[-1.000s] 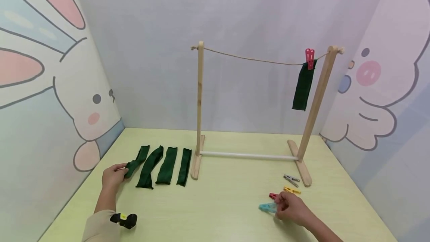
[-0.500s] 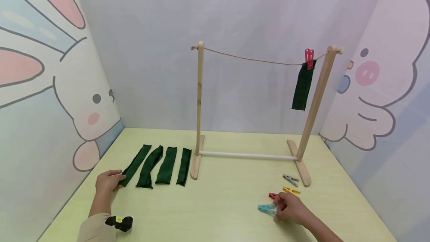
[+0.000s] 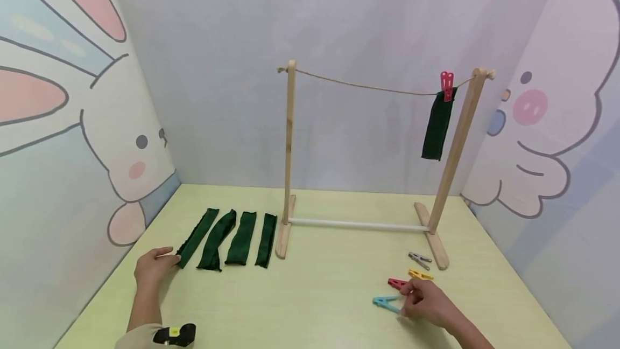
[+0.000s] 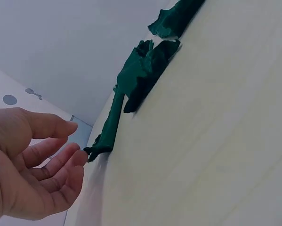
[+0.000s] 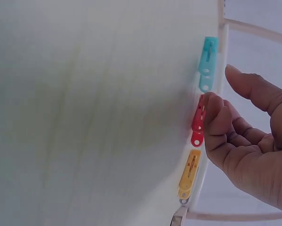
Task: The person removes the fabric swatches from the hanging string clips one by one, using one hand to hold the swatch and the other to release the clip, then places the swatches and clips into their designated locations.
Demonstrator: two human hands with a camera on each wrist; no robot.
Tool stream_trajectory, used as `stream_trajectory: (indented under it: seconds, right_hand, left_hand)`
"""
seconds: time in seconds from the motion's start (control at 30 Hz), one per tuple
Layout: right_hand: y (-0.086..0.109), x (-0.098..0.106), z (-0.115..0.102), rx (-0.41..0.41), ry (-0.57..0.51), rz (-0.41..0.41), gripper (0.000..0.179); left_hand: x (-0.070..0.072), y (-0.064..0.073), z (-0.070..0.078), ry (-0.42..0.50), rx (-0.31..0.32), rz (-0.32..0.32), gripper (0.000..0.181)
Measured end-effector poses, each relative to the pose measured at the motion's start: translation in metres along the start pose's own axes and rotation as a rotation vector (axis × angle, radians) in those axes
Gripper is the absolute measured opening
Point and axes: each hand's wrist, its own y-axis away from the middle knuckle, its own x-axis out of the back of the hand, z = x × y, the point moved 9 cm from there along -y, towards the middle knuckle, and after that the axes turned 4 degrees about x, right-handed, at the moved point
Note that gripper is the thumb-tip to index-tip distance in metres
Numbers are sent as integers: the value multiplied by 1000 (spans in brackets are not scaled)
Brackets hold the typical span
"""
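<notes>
Flat on the table lies the leftmost dark green cloth strip (image 3: 197, 238), its near end right at the fingertips of my left hand (image 3: 152, 269). In the left wrist view the thumb and fingers of that hand are apart, with nothing gripped, beside the cloth's end. Over at the right, my right hand (image 3: 427, 300) hovers at the handles of a light blue clothespin (image 3: 382, 301). Its thumb and loosely curled fingers are separated in the right wrist view, the blue clothespin (image 5: 207, 63) beyond them. A red clothespin (image 5: 197, 123) is partly behind the fingers.
More green strips (image 3: 240, 238) lie in a row left of a wooden stand (image 3: 289, 144). A red clothespin (image 3: 447, 86) fastens another strip (image 3: 438, 128) to its string. Yellow (image 3: 420, 274) and grey (image 3: 419, 259) clothespins lie near the stand's right foot.
The leftmost strip, crumpled earlier, now lies straight, and my left hand has shifted left and let go of it. More of the blue clothespin shows beside my right hand, which has moved slightly.
</notes>
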Motion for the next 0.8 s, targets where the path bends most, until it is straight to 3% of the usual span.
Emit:
stream_trajectory:
  seconds: [0.23,0.37,0.5,0.8]
  right_hand:
    - [8,13,-2,39,-106,25,32]
    - [9,23,-6,67,-144,53,36]
    - [9,33,-9,70,-156,60,37]
    - [4,60,-21,114,-110,83,42]
  left_hand:
    - [-15,26,11,195,18,-68,49]
    - [-22,37,24,267,-8,-67,47]
    - [-29,45,39,321,-48,-62,41]
    - [-56,58,74,343,-135,-127,41]
